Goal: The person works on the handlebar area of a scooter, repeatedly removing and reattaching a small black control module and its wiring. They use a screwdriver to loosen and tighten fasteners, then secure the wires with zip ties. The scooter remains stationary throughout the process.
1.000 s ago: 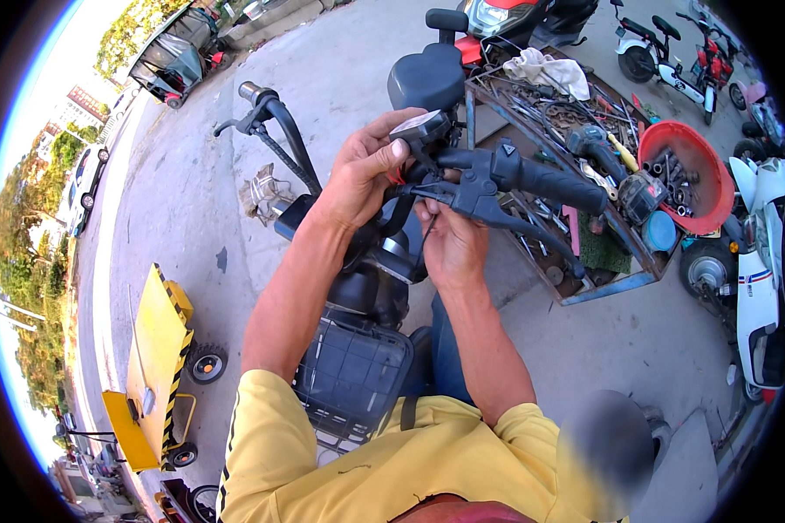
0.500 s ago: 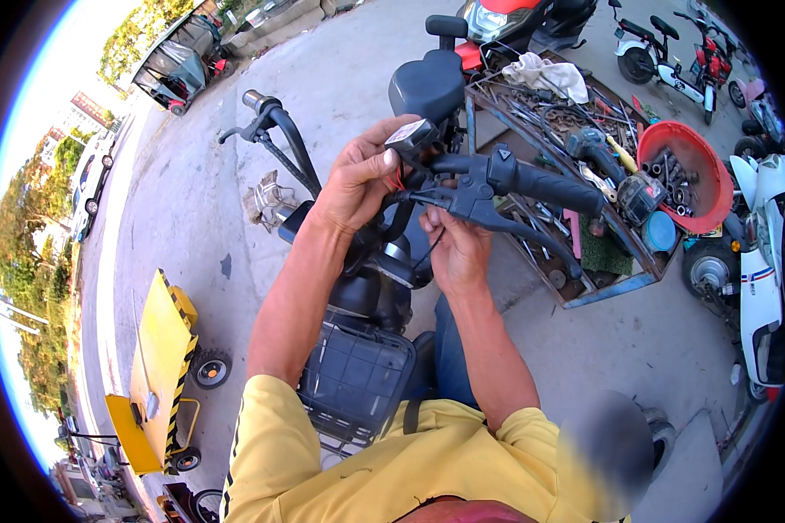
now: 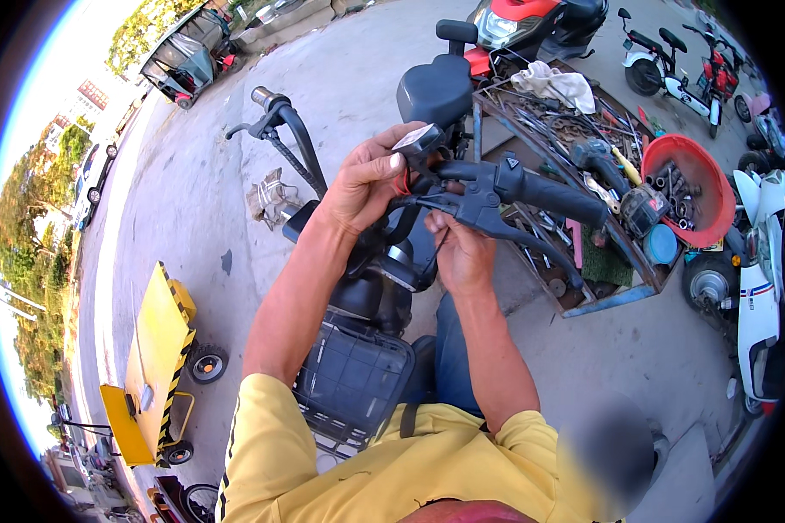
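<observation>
Head view: the left hand (image 3: 363, 185) pinches a small dark box (image 3: 420, 140) between thumb and fingers, beside the handlebar's right end. Below the brake lever (image 3: 530, 241), the right hand (image 3: 467, 260) has its fingertips bunched at a black cable (image 3: 439, 247); I cannot tell whether they grip it. The tool tray (image 3: 615, 302) stands to the right.

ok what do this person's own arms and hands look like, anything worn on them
The left hand and right hand are ungloved, with no watch or bracelet visible. Both forearms are bare below short yellow sleeves. Dark striped trim runs down the left sleeve's outer edge; the right sleeve's outer edge is blurred over.
</observation>
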The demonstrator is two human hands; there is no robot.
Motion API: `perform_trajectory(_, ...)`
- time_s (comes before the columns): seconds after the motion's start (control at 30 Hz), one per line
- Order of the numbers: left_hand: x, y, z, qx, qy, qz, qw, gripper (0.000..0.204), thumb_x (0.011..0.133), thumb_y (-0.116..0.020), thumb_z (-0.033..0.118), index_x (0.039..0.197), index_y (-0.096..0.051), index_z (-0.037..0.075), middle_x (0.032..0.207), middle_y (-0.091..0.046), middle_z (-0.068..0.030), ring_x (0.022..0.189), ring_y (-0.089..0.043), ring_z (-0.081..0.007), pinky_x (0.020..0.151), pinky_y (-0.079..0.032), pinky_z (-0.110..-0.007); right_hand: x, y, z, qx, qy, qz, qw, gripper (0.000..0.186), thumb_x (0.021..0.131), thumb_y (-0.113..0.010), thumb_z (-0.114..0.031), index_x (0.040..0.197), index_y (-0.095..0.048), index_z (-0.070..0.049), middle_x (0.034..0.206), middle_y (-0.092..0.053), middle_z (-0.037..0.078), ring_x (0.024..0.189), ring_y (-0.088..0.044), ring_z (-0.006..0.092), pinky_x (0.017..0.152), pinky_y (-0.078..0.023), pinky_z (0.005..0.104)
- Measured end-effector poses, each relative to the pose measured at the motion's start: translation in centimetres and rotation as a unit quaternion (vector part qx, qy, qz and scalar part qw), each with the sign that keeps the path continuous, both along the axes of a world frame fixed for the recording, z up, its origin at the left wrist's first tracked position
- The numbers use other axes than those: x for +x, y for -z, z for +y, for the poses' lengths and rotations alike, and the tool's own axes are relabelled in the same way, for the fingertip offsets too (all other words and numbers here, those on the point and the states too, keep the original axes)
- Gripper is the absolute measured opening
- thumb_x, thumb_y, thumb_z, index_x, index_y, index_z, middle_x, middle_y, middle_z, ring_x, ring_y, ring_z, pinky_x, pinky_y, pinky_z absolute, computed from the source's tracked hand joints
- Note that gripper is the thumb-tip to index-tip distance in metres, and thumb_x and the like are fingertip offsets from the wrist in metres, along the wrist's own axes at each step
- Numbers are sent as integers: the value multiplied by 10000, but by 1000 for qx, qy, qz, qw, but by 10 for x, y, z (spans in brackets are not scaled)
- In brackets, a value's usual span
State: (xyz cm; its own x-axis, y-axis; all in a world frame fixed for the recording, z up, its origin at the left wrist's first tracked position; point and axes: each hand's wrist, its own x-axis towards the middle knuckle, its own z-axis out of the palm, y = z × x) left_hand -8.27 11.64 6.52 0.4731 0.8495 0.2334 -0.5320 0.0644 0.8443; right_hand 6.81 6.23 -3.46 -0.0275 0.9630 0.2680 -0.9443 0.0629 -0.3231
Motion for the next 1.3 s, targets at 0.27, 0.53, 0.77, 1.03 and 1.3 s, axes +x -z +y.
perform_trajectory(0.27, -2, -1, -4, -39, -36, -35, 998, 721, 856, -788, 195, 1440, -465, -78, 1312, -613, -188, 1157, -645, -278, 1050, -516, -419, -6, -3, 7, 4, 13, -18, 1000, 313, 948, -645, 34, 1258, -621, -3, 973, -638, 81, 829, -553, 157, 740, -448, 332)
perform_trajectory(0.53, -1, -1, -1, -3, -10, -67, 998, 708, 883, -780, 180, 1447, -458, -103, 1359, -592, -245, 1167, -642, -262, 1132, -465, -436, -8, -2, 0, -38, 40, -34, 998, 339, 960, -662, 11, 1296, -623, -10, 1034, -673, 102, 839, -574, 164, 739, -455, 331)
perform_trajectory(0.77, -3, -2, 5, -27, 36, -97, 994, 663, 949, -706, 190, 1452, -426, -138, 1373, -574, -281, 1268, -599, -347, 1130, -494, -445, -3, -2, -1, -14, 18, -42, 999, 340, 969, -673, -21, 1306, -628, -10, 1024, -680, 94, 838, -576, 167, 730, -461, 334)
perform_trajectory(1.03, -1, 2, 6, -79, 44, -168, 982, 603, 1023, -611, 196, 1466, -380, -143, 1439, -512, -293, 1335, -555, -383, 1151, -496, -452, -6, 0, -9, -24, 4, -29, 999, 269, 1004, -665, -98, 1261, -657, -20, 1047, -696, 119, 806, -585, 173, 717, -468, 330)
perform_trajectory(1.3, -6, 7, 11, -91, 88, -183, 975, 566, 1038, -600, 212, 1446, -409, -131, 1421, -521, -290, 1321, -565, -376, 1138, -514, -431, 3, 4, -18, 34, -9, -62, 997, 265, 1044, -633, -186, 1227, -682, -1, 986, -660, 104, 791, -561, 154, 705, -463, 306)
